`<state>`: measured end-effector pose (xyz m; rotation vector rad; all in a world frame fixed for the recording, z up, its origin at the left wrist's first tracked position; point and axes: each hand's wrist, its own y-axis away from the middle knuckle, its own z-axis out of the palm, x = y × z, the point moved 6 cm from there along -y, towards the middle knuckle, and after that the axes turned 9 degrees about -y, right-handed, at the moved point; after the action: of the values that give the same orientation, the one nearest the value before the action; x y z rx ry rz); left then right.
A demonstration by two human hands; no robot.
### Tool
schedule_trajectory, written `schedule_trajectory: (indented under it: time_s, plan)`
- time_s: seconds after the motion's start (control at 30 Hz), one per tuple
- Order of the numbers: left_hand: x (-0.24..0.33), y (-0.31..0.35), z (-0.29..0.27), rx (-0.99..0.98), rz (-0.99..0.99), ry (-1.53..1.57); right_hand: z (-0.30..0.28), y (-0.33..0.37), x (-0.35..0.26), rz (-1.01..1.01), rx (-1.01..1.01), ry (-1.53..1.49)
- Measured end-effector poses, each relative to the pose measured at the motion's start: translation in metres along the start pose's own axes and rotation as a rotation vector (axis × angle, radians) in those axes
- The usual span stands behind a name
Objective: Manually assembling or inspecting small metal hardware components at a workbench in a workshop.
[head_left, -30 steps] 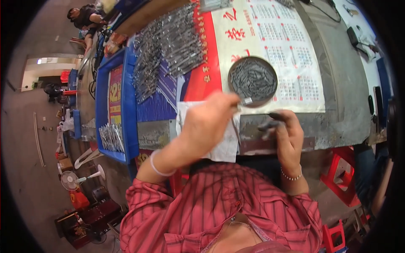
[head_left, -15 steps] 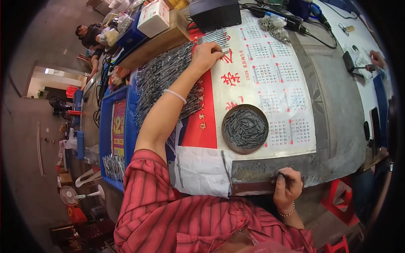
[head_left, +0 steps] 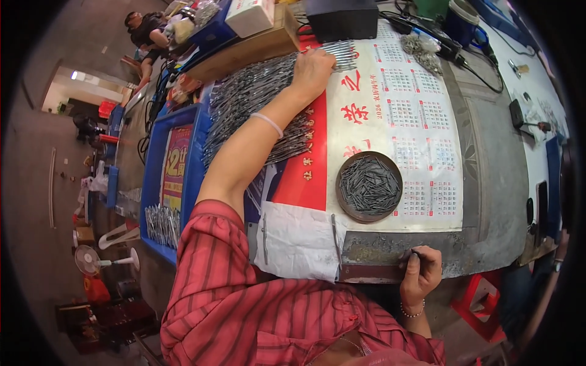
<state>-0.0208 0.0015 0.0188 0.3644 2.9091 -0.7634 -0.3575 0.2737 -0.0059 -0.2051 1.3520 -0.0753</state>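
Observation:
My left hand [head_left: 312, 72] reaches across to the far end of a wide bed of thin silvery metal rods [head_left: 253, 91]. Its fingers curl down beside a neat row of brighter rods [head_left: 342, 55], and what they pinch is hidden. My right hand [head_left: 422, 271] is closed at the near table edge, its thumb and fingers pressed together around something small and dark. Between the hands stands a round tin [head_left: 398, 198] filled with short dark grey pins [head_left: 369, 183]. A white cloth [head_left: 299, 244] lies at the near edge with two thin rods on it.
A calendar sheet [head_left: 427, 146] covers much of the table [head_left: 494, 177]. Left is a blue tray [head_left: 146, 189] with more rods. A black box [head_left: 342, 18], wooden box [head_left: 244, 46] and cabled tools [head_left: 452, 52] stand at the back. A red stool [head_left: 473, 305] is below right; a person [head_left: 146, 30] sits far left.
My view has shifted, moving the table's things to the right in the picture. My left hand stays by the bright rods, its fingers now more tucked under. My right hand remains closed at the edge.

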Motion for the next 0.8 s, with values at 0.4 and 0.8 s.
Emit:
schedule_trajectory:
  time_s: [0.4,0.8]
  plan:
    - [0.025,0.187,-0.225,0.047,-0.167,0.368,-0.001,0.002,0.0,-0.055,0.08,0.225]
    - [-0.113,0.48,-0.313,-0.175,-1.139,0.229,0.015,0.003,0.006,-0.116,0.002,0.38]
